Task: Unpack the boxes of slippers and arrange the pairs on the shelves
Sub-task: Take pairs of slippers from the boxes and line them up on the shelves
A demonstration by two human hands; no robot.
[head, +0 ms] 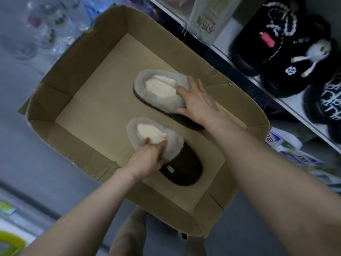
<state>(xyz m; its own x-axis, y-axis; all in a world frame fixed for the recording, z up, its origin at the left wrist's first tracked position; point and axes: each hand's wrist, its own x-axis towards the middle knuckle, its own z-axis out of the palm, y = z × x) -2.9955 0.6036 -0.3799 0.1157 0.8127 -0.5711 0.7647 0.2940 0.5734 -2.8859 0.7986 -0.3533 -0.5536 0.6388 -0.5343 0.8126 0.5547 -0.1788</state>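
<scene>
An open cardboard box (88,100) lies below me, holding two brown slippers with grey fur collars and cream linings. My left hand (147,159) pinches the fur collar of the near slipper (182,169), thumb inside the opening. My right hand (197,102) is closed over the vamp of the far slipper (158,87), fingers wrapped over its fur edge and side. Both slippers rest on the box floor, side by side, heels pointing upper left.
White shelves (287,106) run along the right, carrying several black fluffy slippers (273,43) with white trim and a doll charm. A pale paper bag (204,19) stands on the shelf further back. Detergent packs (287,145) sit on a lower shelf. Clear plastic wrapping lies at upper left.
</scene>
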